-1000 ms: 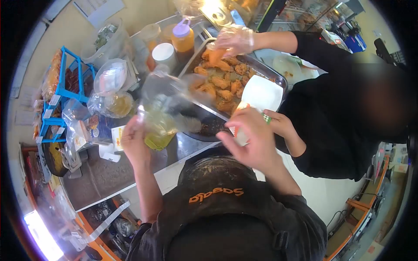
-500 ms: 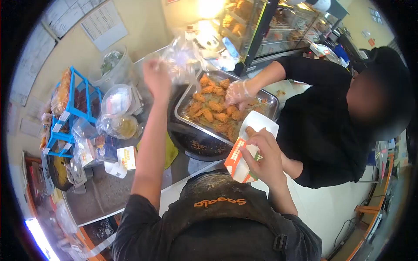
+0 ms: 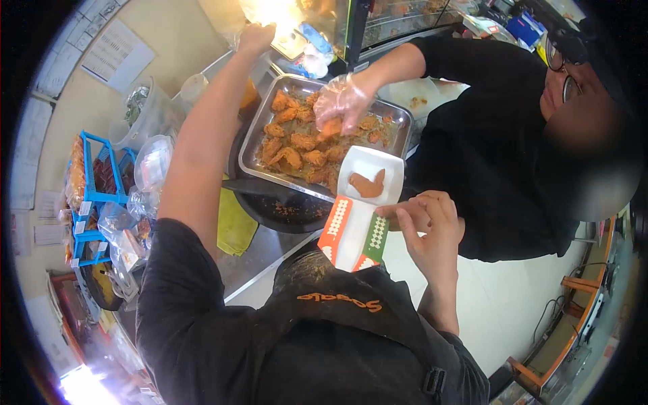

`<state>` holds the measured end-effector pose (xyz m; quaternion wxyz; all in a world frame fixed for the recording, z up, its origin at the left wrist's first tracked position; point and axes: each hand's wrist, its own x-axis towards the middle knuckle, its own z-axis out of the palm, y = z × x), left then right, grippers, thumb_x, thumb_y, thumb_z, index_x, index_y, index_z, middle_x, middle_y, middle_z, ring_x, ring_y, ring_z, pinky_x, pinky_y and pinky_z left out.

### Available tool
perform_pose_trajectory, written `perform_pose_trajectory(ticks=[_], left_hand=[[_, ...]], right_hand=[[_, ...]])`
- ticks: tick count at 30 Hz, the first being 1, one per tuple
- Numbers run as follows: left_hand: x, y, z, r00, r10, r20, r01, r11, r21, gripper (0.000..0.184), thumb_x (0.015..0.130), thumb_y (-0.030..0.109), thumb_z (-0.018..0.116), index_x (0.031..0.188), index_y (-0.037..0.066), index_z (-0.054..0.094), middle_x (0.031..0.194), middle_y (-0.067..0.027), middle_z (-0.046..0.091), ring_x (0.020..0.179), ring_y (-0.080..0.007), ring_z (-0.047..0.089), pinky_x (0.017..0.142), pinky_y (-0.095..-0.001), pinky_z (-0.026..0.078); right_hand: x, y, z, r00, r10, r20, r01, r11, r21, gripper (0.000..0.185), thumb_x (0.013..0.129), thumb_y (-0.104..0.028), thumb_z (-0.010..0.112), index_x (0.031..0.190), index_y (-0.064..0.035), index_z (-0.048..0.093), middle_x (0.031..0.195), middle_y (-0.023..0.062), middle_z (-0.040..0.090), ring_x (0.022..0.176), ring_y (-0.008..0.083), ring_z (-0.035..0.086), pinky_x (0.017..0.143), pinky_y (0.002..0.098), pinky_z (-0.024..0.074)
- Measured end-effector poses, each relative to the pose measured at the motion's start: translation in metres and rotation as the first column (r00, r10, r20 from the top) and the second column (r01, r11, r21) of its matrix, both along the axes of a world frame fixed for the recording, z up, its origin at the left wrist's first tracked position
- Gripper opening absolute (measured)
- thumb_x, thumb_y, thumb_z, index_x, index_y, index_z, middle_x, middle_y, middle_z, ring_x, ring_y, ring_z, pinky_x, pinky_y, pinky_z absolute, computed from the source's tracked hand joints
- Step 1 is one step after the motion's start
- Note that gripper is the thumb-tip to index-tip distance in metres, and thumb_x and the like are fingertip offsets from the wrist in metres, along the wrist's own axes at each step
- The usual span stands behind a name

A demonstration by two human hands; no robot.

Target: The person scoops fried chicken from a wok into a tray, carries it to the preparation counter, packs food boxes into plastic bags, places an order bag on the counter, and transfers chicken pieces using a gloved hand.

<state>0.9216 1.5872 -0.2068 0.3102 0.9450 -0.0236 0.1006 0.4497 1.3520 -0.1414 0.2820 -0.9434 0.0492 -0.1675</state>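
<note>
At the top, beside a bright lamp, my left hand [image 3: 256, 37] is raised with its fingers curled together; glare and clear plastic around it hide what it holds. My right hand [image 3: 435, 233] is beside an open red, green and white box [image 3: 351, 233], thumb and fingers apart. A co-worker's bare hand [image 3: 410, 214] has its thumb on the box edge. One fried piece [image 3: 368, 183] lies in the white lid half. The co-worker's plastic-gloved hand [image 3: 344, 101] holds another fried piece [image 3: 331, 128] over a metal tray [image 3: 405, 128] of fried chicken.
A dark round pan [image 3: 283, 212] sits under the tray's near edge, beside a yellow-green cloth [image 3: 233, 226]. Blue racks [image 3: 88, 196] and clear tubs [image 3: 145, 111] stand on the left. A glass display case [image 3: 405, 23] is at the back, and the co-worker [image 3: 486, 175] stands at the right.
My left hand has moved up and away toward the lamp. The box is opened wider and now lies flat under my right hand's side. The gloved hand has lifted a piece from the tray.
</note>
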Motion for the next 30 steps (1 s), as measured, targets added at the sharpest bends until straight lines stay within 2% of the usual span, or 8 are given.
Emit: perform_pose_trajectory(ticks=[3, 7, 9, 14, 17, 19, 25, 30], left_hand=[[-0.021, 0.008, 0.009, 0.999, -0.032, -0.039, 0.034, 0.998, 0.062, 0.064, 0.079, 0.048, 0.057, 0.115, -0.004, 0.062, 0.115, -0.0271, 0.062, 0.111, -0.0352, 0.059, 0.094, -0.0403, 0.045], [-0.109, 0.028, 0.048, 0.978, -0.203, -0.056, 0.18, 0.943, -0.28, 0.042, 0.087, 0.033, 0.06, 0.121, 0.009, 0.063, 0.112, -0.009, 0.066, 0.098, -0.016, 0.062, 0.085, -0.0286, 0.048], [-0.166, 0.037, 0.06, 0.973, -0.229, -0.009, 0.189, 0.825, -0.532, 0.037, 0.088, 0.03, 0.062, 0.113, 0.003, 0.066, 0.101, -0.0084, 0.068, 0.092, -0.015, 0.062, 0.082, -0.0273, 0.049], [-0.261, 0.07, 0.056, 0.958, -0.278, -0.074, 0.149, 0.697, -0.701, 0.029, 0.094, 0.022, 0.055, 0.11, 0.0, 0.064, 0.11, -0.0086, 0.066, 0.097, -0.0144, 0.061, 0.083, -0.0297, 0.049], [-0.293, 0.082, 0.024, 0.955, -0.272, -0.115, 0.097, 0.655, -0.749, 0.026, 0.094, 0.022, 0.056, 0.107, 0.001, 0.064, 0.106, -0.0076, 0.067, 0.09, -0.0136, 0.062, 0.078, -0.0279, 0.05], [-0.312, 0.079, 0.008, 0.94, -0.267, -0.211, 0.072, 0.761, -0.645, 0.028, 0.095, 0.026, 0.056, 0.106, 0.002, 0.065, 0.104, -0.0059, 0.067, 0.088, -0.0122, 0.062, 0.078, -0.0266, 0.05], [-0.335, 0.043, -0.021, 0.823, -0.357, -0.442, -0.092, 0.685, -0.723, 0.035, 0.095, 0.032, 0.056, 0.11, 0.002, 0.063, 0.099, -0.0045, 0.066, 0.088, -0.0098, 0.06, 0.077, -0.026, 0.049], [-0.341, 0.009, -0.047, 0.682, -0.532, -0.503, -0.164, 0.558, -0.813, 0.042, 0.098, 0.035, 0.051, 0.124, 0.003, 0.052, 0.111, -0.0077, 0.063, 0.095, -0.0142, 0.061, 0.084, -0.0291, 0.049]], right_hand=[[0.002, -0.012, -0.011, 0.999, -0.037, -0.014, 0.036, 0.999, -0.018, 0.019, 0.077, -0.013, 0.071, 0.089, -0.0011, 0.062, 0.096, 0.0132, 0.059, 0.087, 0.0312, 0.055, 0.072, 0.0397, 0.0445], [0.011, -0.018, -0.007, 0.992, -0.105, -0.072, 0.102, 0.994, -0.051, 0.019, 0.078, -0.014, 0.07, 0.09, -0.001, 0.063, 0.096, 0.0129, 0.059, 0.089, 0.0313, 0.056, 0.075, 0.0398, 0.0455], [0.019, -0.021, -0.007, 0.99, -0.109, -0.087, 0.108, 0.994, -0.011, 0.019, 0.078, -0.014, 0.07, 0.09, -0.0006, 0.063, 0.095, 0.013, 0.06, 0.089, 0.0313, 0.057, 0.076, 0.0396, 0.0457], [0.042, -0.022, -0.014, 0.998, -0.039, -0.046, 0.038, 0.999, -0.023, 0.02, 0.078, -0.013, 0.07, 0.091, -0.0002, 0.063, 0.095, 0.014, 0.06, 0.089, 0.0317, 0.056, 0.078, 0.0399, 0.0459], [0.053, -0.016, -0.013, 0.998, 0.021, -0.055, -0.023, 0.999, -0.033, 0.02, 0.079, -0.013, 0.069, 0.092, 0.0002, 0.062, 0.095, 0.0142, 0.061, 0.088, 0.0306, 0.057, 0.077, 0.0385, 0.0461], [0.059, -0.013, -0.01, 0.994, 0.05, -0.093, -0.057, 0.996, -0.071, 0.019, 0.082, -0.013, 0.068, 0.093, 0.0014, 0.062, 0.094, 0.015, 0.062, 0.087, 0.0285, 0.059, 0.075, 0.0357, 0.047], [0.079, -0.014, -0.035, 0.949, -0.022, -0.316, 0.046, 0.996, 0.071, 0.031, 0.091, -0.02, 0.056, 0.108, 0.0061, 0.058, 0.096, 0.0231, 0.066, 0.087, 0.0352, 0.064, 0.08, 0.0397, 0.0493], [0.081, -0.011, -0.037, 0.906, 0.0, -0.423, -0.006, 1.0, -0.012, 0.038, 0.094, -0.026, 0.049, 0.113, 0.006, 0.057, 0.1, 0.026, 0.065, 0.094, 0.0394, 0.063, 0.083, 0.0442, 0.0487]])
